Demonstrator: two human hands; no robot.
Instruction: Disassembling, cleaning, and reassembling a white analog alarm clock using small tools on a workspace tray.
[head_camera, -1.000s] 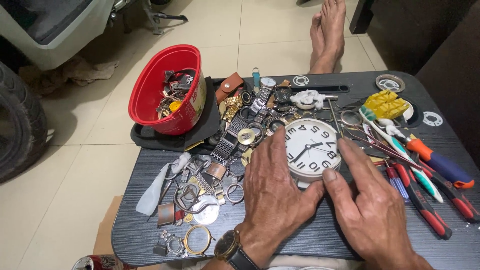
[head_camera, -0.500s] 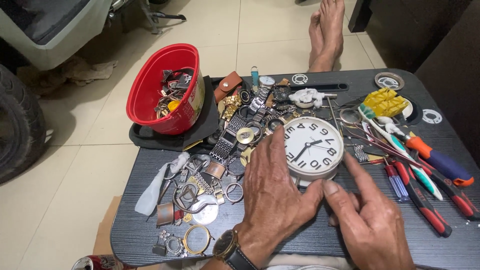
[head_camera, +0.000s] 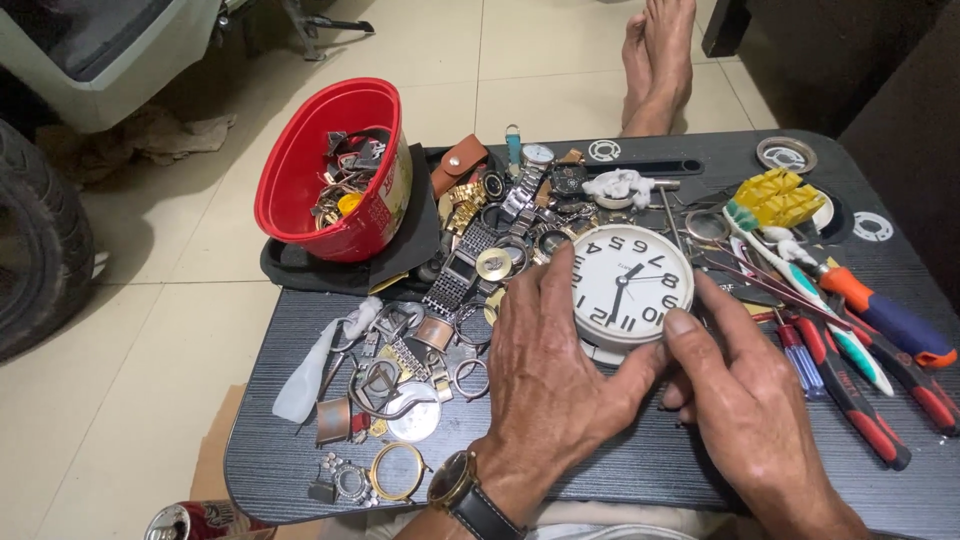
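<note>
On table (head_camera: 300, 440), both hands (head_camera: 560, 390) cup clock (head_camera: 632, 283)

The worktop (head_camera: 300, 440) looks like matt dark wood grain. The clock (head_camera: 630, 285) has a smooth white plastic rim, the bowl (head_camera: 300, 180) is glossy red plastic, and the watch bands (head_camera: 465, 270) are shiny metal.

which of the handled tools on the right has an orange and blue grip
The screwdriver with the orange and blue handle, lying farthest right at the table's edge. The neighbouring red-and-black-handled tools and the small blue screwdriver lie nearer the right hand.
</note>
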